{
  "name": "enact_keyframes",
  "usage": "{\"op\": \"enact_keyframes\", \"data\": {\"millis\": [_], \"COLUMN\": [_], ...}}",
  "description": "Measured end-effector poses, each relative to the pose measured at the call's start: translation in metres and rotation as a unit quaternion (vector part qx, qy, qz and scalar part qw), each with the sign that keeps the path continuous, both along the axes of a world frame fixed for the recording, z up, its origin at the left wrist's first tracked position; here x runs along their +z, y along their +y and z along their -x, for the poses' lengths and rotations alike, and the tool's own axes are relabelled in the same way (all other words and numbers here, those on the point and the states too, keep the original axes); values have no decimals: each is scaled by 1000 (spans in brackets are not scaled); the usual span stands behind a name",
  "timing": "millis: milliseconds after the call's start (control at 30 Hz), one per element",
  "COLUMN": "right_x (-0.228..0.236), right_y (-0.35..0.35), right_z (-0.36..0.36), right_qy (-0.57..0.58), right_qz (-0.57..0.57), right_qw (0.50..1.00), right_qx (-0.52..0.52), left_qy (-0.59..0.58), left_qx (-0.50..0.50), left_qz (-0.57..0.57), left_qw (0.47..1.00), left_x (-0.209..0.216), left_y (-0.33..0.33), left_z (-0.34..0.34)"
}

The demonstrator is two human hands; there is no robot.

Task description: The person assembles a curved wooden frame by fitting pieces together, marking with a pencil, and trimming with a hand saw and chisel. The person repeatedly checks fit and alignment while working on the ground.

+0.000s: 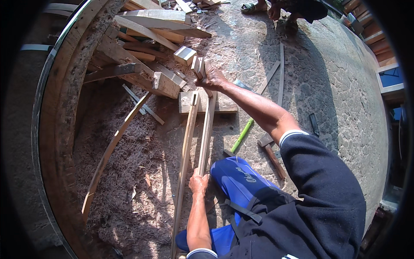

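My left hand (pixel 199 183) is closed around the lower end of a long, narrow wooden strip (pixel 206 134) with a lengthwise groove. At its far end, my right hand (pixel 212 77) grips the strip together with short wooden pieces (pixel 197 65) that stick up past the fingers; how they join is hidden. Just left of it runs a second long wooden strip (pixel 186 159), its far end notched and resting on a flat wooden block (pixel 225 102). My knee in blue trousers lies right of the strips.
A green-handled tool (pixel 243 134) and a wooden-handled hammer (pixel 274 160) lie at my right. Heavy timber (pixel 60 129) curves along the left, beside wood shavings (pixel 138 207) and a bowed strip (pixel 113 144). Stacked lumber (pixel 159 26) is at the far left; another person (pixel 297 11) crouches beyond.
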State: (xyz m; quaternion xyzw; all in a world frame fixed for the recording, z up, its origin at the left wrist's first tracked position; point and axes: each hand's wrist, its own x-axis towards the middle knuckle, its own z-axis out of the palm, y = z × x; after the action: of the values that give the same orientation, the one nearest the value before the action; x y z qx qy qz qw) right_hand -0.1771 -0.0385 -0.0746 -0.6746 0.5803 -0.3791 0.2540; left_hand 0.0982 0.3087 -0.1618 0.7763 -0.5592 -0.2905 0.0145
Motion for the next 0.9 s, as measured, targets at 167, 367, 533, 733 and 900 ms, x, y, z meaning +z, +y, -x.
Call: {"op": "enact_keyframes", "data": {"millis": [167, 367, 533, 733, 900], "right_x": [-14, 33, 95, 100, 95], "right_y": [2, 18, 26, 2, -18], "right_z": [10, 39, 27, -16, -18], "right_qy": [-48, 8, 184, 335, 318], "right_qz": [-69, -101, 353, 404, 346], "right_qw": [996, 988, 917, 847, 879], "right_qx": [5, 118, 11, 84, 75], "left_qy": [-20, -30, -32, -33, -39], "left_qx": [1, 1, 2, 9, 1], "left_qz": [-12, 15, 22, -18, 10], "left_qw": [1000, 999, 999, 999, 999], "left_x": [-8, -10, -12, -8, -9], "left_y": [5, 10, 8, 7, 7], "left_z": [1, 3, 5, 5, 5]}}
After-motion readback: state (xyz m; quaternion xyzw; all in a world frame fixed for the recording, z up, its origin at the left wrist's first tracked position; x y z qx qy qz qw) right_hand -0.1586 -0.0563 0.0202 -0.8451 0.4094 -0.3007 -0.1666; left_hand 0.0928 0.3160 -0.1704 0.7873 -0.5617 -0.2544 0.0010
